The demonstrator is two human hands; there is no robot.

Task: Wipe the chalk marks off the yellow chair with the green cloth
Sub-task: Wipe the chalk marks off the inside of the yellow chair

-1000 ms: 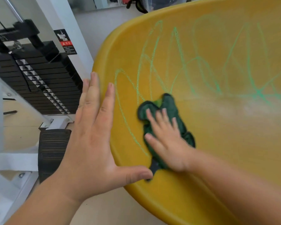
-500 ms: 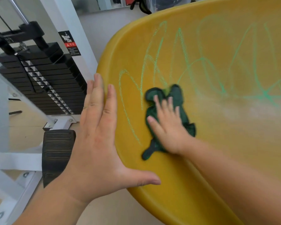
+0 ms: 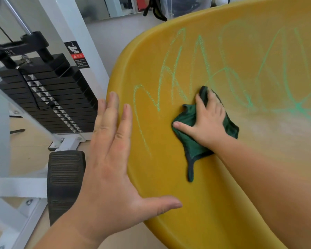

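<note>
Green cloth (image 3: pixel 190 142) has slid up the yellow chair (image 3: pixel 223 203) into the chalk marks (image 3: pixel 199 56), right hand (image 3: pixel 208 121) pressing it flat. Left hand (image 3: pixel 111 159) still flat-open on the chair's rim. Honestly, most scribbles still left.

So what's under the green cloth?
The yellow chair's surface: the green cloth lies on it, pressed down by the right hand. Green chalk marks run up to the cloth's edge, but whether any sit beneath it is hidden.
</note>
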